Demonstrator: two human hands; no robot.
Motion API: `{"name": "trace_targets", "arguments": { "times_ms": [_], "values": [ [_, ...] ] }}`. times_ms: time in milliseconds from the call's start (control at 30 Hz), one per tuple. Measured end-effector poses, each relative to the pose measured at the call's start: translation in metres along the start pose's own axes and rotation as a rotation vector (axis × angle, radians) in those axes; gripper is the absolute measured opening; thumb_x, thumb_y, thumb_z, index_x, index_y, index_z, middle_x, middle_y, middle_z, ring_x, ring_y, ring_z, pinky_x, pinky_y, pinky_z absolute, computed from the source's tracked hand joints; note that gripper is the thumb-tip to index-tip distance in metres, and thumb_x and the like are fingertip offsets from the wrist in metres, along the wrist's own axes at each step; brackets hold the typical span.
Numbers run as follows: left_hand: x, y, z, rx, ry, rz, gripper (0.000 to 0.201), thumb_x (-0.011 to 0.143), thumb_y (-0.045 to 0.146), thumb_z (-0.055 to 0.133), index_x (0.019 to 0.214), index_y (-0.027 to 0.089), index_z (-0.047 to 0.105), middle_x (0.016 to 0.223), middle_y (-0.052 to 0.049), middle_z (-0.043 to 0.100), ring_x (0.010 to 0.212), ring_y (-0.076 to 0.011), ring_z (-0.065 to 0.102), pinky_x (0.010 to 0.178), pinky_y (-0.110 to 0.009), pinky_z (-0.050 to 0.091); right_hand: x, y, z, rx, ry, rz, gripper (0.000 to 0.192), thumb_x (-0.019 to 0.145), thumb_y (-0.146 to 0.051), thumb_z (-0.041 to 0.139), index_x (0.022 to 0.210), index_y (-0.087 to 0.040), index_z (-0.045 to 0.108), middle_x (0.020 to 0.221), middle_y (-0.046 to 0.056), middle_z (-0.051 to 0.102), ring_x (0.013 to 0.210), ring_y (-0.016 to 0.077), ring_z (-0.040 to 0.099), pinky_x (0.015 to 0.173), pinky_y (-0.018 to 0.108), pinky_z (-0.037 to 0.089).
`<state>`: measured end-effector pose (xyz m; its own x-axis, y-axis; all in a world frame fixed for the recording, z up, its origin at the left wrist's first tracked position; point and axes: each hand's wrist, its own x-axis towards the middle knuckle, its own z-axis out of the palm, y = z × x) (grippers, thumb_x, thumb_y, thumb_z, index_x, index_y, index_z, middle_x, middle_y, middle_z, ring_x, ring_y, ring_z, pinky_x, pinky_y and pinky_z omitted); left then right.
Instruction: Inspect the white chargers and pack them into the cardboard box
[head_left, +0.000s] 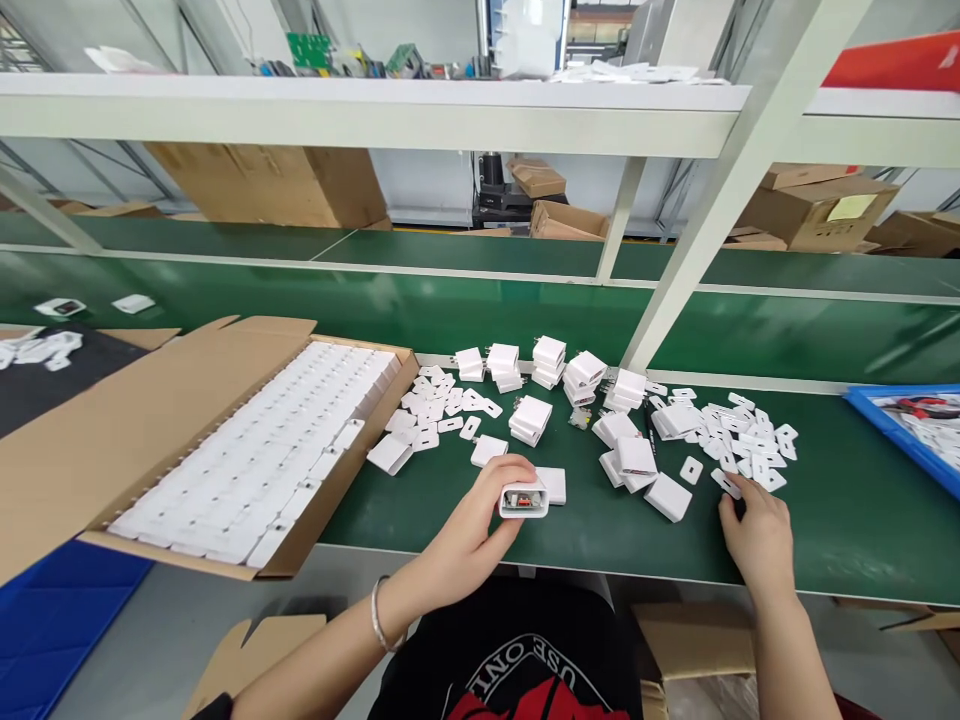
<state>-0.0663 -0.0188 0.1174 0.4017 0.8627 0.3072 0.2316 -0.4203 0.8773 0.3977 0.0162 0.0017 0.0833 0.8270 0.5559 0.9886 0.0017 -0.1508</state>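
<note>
Left hand (469, 530) fingers clamp small white plastic charger shell (523, 497) (open end up) — right hand (757, 535) fingers loosely spread, fingertips pinning small white flat cover plate (726, 484); seat plate square.

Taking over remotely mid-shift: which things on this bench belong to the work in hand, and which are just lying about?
In hand:
left hand holding charger body
right hand at small white caps
stacked chargers
carton of chargers

Lying about:
blue tray
cardboard boxes

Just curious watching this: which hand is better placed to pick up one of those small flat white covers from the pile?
Probably the right hand: its fingertips already touch the small white covers on the green table. The left hand is busy gripping a white charger body.
</note>
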Motion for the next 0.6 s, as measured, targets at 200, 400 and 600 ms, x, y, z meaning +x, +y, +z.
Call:
{"name": "trace_targets", "arguments": {
  "times_ms": [200,400,600],
  "values": [
    [-0.008,-0.011,0.012,0.033,0.101,-0.055,0.031,0.106,0.018,0.050,0.135,0.030,0.053,0.134,-0.012,0.056,0.124,-0.0269,0.061,0.098,-0.040,0.056,-0.005,-0.017,-0.017,0.032,0.079,0.124,0.043,0.094,-0.039,0.049,0.116,-0.013,0.075,0.108,0.021,0.070,0.099,0.0360,0.067,0.092,0.052,0.054],
    [-0.020,-0.030,0.027,-0.087,0.260,-0.265,0.022,0.105,0.031,0.058,0.126,0.027,0.059,0.129,-0.010,0.062,0.104,-0.0219,0.067,0.080,-0.031,0.058,0.019,-0.056,-0.036,0.130,0.067,0.200,0.036,0.095,-0.038,0.049,0.106,-0.016,0.075,0.100,0.017,0.073,0.093,0.0322,0.065,0.091,0.047,0.052],
    [-0.024,-0.029,0.038,-0.117,0.203,-0.273,0.021,0.104,0.030,0.060,0.124,0.027,0.059,0.131,-0.010,0.063,0.101,-0.0203,0.068,0.075,-0.029,0.058,0.077,-0.094,-0.026,0.027,-0.474,0.219,0.030,0.099,-0.034,0.053,0.111,-0.019,0.075,0.096,0.011,0.079,0.085,0.0264,0.073,0.075,0.034,0.052]
  ]
}}
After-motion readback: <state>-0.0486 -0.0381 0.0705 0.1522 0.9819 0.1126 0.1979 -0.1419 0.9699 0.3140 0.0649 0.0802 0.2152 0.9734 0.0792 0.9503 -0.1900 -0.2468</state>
